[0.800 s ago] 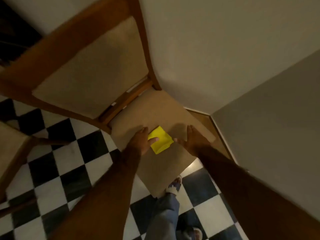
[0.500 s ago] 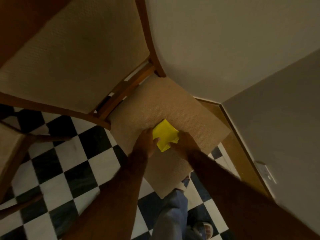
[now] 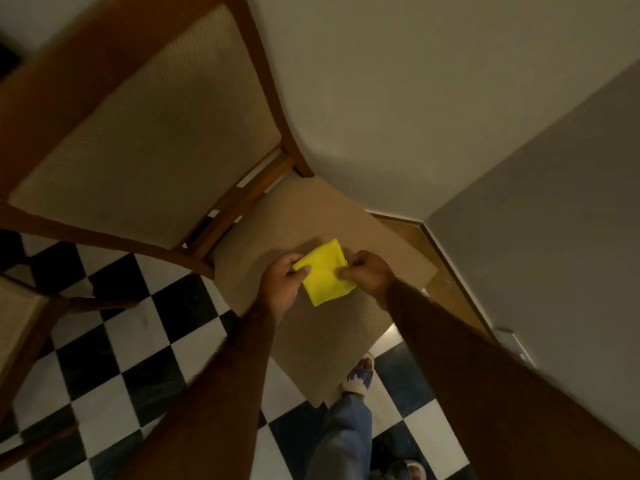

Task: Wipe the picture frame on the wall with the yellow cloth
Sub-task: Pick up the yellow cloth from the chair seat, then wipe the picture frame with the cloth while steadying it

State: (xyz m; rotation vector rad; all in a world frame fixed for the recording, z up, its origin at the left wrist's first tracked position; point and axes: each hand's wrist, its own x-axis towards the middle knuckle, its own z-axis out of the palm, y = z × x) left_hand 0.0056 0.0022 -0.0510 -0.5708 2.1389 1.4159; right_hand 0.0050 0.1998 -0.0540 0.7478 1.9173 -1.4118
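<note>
Two hands are closed on the cloth (image 3: 325,271), one at each side. The left hand (image 3: 282,284) is curled around the cloth's left edge, with the thumb laid on top of the yellow fabric and the fingers tucked beneath. The right hand (image 3: 369,273) is pinched on the right edge, thumb and fingertips pressed together over the fabric. The cloth is folded into a small, roughly square pad, tilted so that one corner is pointed down toward the person; it is held between the hands over the chair seat (image 3: 322,327), and whether it is lifted clear of the seat or touching it cannot be told. Both forearms are stretched forward from the lower edge of the view, covered in dark brown sleeves (image 3: 485,375). The seat is padded in tan woven fabric, and the padded backrest (image 3: 149,133), framed in brown wood, is seen up and to the left. A floor (image 3: 114,358) of black and white squares is spread below and left of the chair. A blue trouser leg (image 3: 341,441) and a slipper (image 3: 360,375) are seen just beside the seat's near corner. Plain walls (image 3: 433,98) meeting at a corner are seen behind the chair, edged by a wooden skirting board (image 3: 446,289). No picture frame is seen in the view.
</note>
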